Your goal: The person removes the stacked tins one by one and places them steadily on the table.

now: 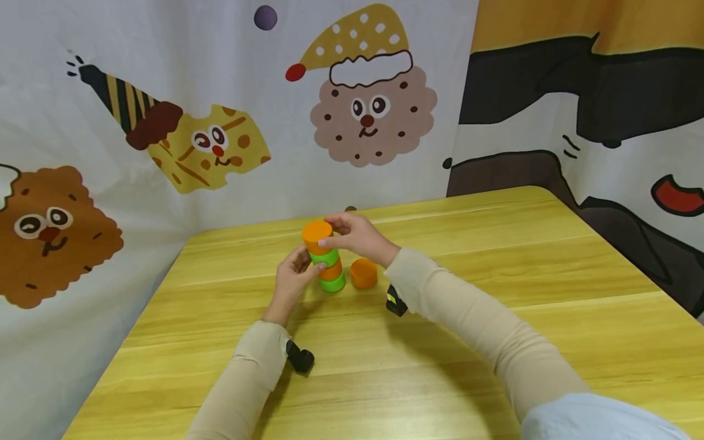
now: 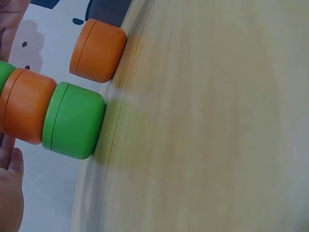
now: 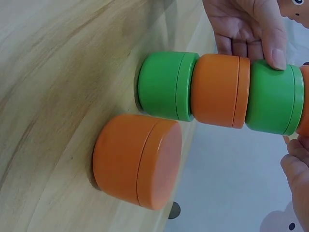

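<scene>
On the table [image 1: 528, 293] stands the stack [image 1: 332, 272]; my right hand [image 1: 359, 236], spread jar-wide, pinches the top jar [image 1: 316, 234]; my left hand [image 1: 289, 283], curled, grips the upper green jar [image 1: 326, 258]; one orange jar [image 1: 363, 274] stands just beside.

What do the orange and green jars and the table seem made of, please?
Green jars and orange jars: probably plastic, satin finish, given even colour and soft sheen; painted metal possible. Table: wood or laminate, slightly glossy, showing grain and reflections.
</scene>
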`<state>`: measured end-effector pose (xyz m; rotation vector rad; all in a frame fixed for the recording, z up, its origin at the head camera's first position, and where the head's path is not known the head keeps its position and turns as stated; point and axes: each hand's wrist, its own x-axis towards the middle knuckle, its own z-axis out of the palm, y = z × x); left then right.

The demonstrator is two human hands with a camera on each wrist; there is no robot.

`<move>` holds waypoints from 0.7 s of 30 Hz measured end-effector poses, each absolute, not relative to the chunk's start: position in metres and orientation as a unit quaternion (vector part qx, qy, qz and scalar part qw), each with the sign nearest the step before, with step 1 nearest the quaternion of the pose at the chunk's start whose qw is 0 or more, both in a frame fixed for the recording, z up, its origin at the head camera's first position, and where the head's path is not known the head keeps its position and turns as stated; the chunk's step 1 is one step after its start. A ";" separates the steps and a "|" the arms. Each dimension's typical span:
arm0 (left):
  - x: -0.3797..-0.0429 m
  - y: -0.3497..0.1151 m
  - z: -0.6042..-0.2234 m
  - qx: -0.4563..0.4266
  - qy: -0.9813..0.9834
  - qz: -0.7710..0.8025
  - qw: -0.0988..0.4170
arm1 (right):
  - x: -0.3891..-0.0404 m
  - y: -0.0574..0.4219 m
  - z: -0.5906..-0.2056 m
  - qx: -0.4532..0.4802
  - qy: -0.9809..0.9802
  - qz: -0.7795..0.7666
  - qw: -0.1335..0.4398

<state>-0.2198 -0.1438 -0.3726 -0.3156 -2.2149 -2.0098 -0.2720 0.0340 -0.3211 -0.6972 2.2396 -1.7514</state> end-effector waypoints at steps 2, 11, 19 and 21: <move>-0.220 -0.144 -0.373 -0.105 -0.734 -0.668 0.067 | -0.272 0.033 -0.320 -0.239 0.758 -0.597 0.110; -0.221 -0.144 -0.375 -0.101 -0.736 -0.666 0.069 | -0.273 0.031 -0.324 -0.244 0.753 -0.602 0.106; -0.221 -0.144 -0.375 -0.097 -0.737 -0.665 0.066 | -0.272 0.031 -0.325 -0.242 0.754 -0.602 0.100; -0.221 -0.144 -0.375 -0.094 -0.738 -0.665 0.063 | -0.271 0.031 -0.325 -0.240 0.756 -0.601 0.097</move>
